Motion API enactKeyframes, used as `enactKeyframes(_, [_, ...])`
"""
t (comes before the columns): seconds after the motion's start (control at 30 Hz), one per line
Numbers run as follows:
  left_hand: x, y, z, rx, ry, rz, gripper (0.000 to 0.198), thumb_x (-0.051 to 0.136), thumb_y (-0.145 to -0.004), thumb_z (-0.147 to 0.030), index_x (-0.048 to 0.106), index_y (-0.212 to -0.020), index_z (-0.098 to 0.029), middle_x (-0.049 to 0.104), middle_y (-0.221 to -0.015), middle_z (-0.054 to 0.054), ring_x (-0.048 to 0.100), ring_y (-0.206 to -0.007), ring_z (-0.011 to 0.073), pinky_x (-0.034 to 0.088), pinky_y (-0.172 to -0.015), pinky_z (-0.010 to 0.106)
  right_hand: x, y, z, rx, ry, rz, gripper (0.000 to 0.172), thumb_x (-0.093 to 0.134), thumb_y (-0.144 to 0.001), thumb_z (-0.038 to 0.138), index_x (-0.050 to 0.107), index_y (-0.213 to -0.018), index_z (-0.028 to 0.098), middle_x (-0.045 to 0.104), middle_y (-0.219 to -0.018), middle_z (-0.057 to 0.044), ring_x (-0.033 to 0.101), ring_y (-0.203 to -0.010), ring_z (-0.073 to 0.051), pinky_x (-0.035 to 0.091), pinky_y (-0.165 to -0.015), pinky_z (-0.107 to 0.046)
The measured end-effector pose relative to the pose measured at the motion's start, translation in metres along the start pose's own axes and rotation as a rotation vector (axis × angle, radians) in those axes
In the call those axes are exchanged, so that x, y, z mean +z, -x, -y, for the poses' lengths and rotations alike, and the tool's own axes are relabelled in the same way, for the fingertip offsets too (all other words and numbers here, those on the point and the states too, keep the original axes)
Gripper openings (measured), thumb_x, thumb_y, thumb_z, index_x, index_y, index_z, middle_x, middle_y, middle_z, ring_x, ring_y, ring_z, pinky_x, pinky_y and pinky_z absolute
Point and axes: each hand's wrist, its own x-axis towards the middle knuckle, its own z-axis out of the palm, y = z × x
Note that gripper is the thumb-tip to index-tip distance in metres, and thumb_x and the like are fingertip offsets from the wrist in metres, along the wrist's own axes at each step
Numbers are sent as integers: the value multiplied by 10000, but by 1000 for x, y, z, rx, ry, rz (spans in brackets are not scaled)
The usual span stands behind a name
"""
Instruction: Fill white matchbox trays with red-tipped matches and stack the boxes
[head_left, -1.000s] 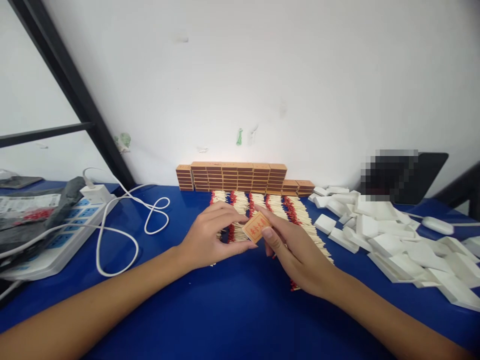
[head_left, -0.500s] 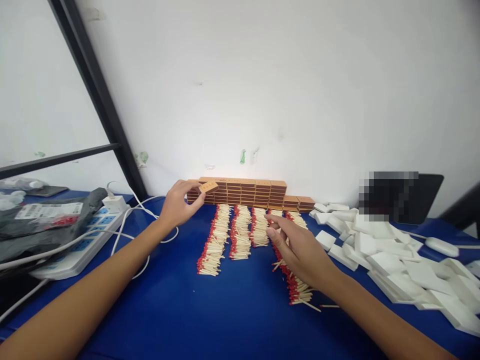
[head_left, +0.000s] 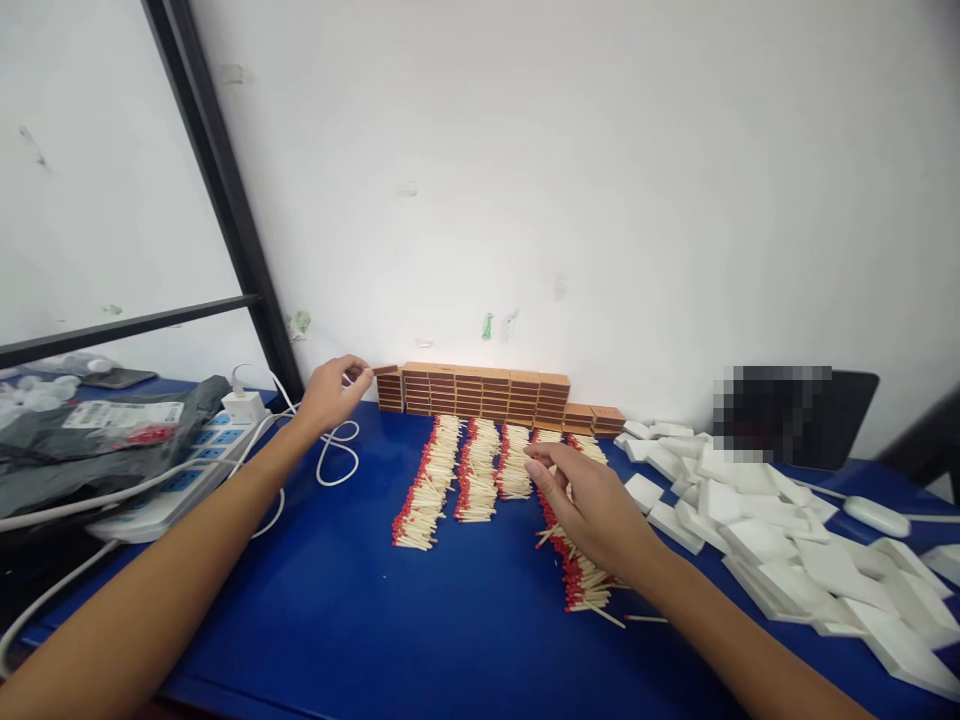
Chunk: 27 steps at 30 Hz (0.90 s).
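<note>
Left hand (head_left: 334, 390): gripping 1 matchbox (head_left: 385, 371) between thumb and fingers, at far left of the boxes; whether touching the stack beneath, cannot tell.
Left stack (head_left: 390, 394): directly under the held matchbox, just beside the tall block of stacked matchboxes (head_left: 487, 396), with a narrow gap between.
Right hand (head_left: 592, 505): loosely curled, thumb close to fingertips, above the match rows; whether gripping a match, cannot tell.
Match rows (head_left: 427, 490): 5 in all, red heads to the left, laid out in front of the tall block; right-hand 2 partly hidden by the right hand.
Stray match (head_left: 646, 619): lying apart, near the right forearm.
Short stacks (head_left: 592, 418): 2, standing right of the tall block, between it and the trays.
White trays (head_left: 765, 520): heaped loosely at right, crowding the space beyond the right forearm.
Cable (head_left: 337, 470): looped on the blue tabletop (head_left: 337, 620), below the left wrist, partly covered by the left forearm.
Power strip (head_left: 172, 502): at left, near the left forearm, with charger (head_left: 244, 406) on it and grey plastic bag (head_left: 112, 455) alongside.
Black tablet (head_left: 840, 420): leaning at back right, behind the trays, partly pixelated.
</note>
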Motion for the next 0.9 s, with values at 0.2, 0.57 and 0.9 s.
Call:
enactKeyframes(0.2, [12, -11, 19, -59, 35, -34, 550, 537, -940, -587, 684, -1216, -134, 764, -1095, 153, 710, -1006, 298, 586, -870, 424, 1, 0, 3, -25, -6, -11, 420, 404, -1109, 495, 682, -1226, 202, 786, -1005, -62, 716, -806, -211, 525, -754, -361])
enactKeyframes(0.57, [30, -12, 32, -51, 61, -87, 541, 527, -978, -554, 720, -1264, -137, 768, -1226, 167, 735, -1075, 303, 616, -878, 425, 0, 0, 4, -35, -1, -23, 394, 429, -1104, 485, 687, -1200, 202, 777, -933, -60, 712, -782, -216, 510, -694, -345])
enactKeyframes(0.9, [39, -8, 11, 11, -32, -189, 385, 641, -948, -455, 725, -1193, -171, 756, -1190, 122, 691, -1066, 291, 544, -996, 445, -2, -1, 5, -28, -49, -18, 339, 463, -1095, 460, 674, -1189, 212, 759, -910, -27, 665, -703, -185, 494, -687, -345])
